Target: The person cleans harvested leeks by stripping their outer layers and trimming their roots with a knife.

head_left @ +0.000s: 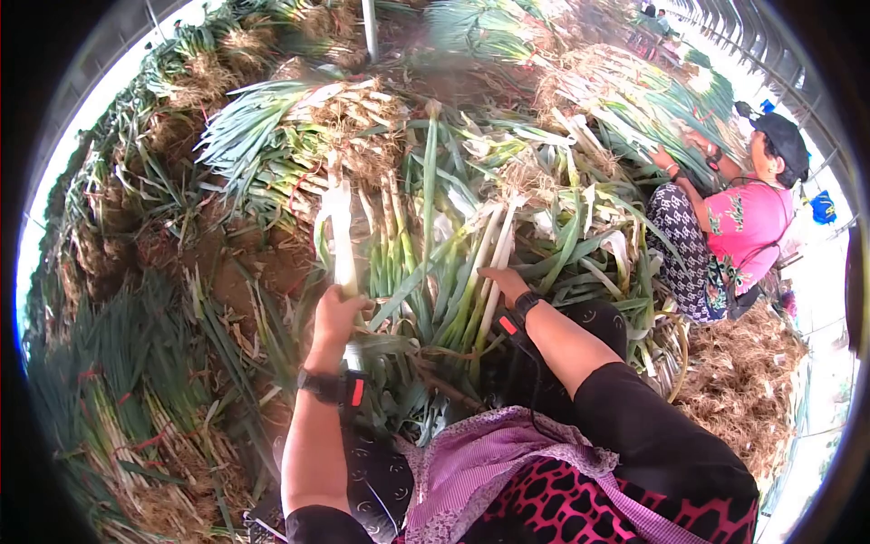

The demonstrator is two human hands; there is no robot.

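Note:
My left hand is closed around a thick white green onion stalk, which points up and away from me and is washed out by bright light. My right hand has its fingers around a couple of long green onions whose roots point away from me. Between my hands, more green onions stand with pale shafts and green leaves. Loose leaves lie close below my hands, over my lap. Each wrist wears a dark band.
A large bundle of green onions lies ahead. More tied bundles are at the left. At the right, a person in a pink top sits handling onions, near a heap of trimmed roots. A pole stands at the back.

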